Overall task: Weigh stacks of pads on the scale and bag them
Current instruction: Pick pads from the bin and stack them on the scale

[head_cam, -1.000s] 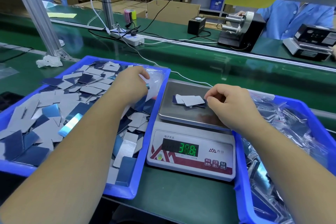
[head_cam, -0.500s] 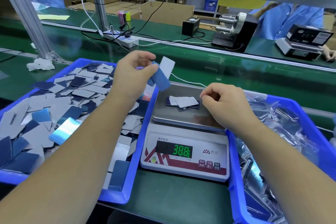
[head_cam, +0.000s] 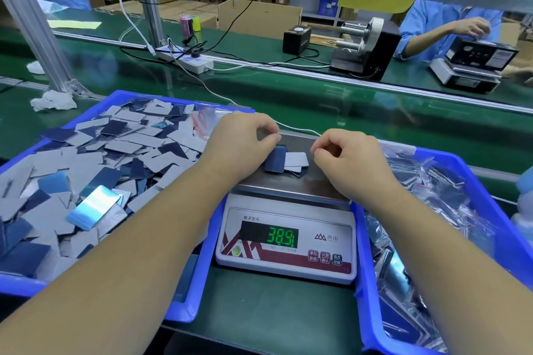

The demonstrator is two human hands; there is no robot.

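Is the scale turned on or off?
On. The white electronic scale shows glowing green digits on its dark display, reading about 38.9, with a small pile of grey and blue pads on its steel pan.

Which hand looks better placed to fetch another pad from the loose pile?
The left hand, probably. It hangs at the scale's left edge, right beside the blue tray of loose pads. The right hand sits on the far side, next to the bin of bagged pads.
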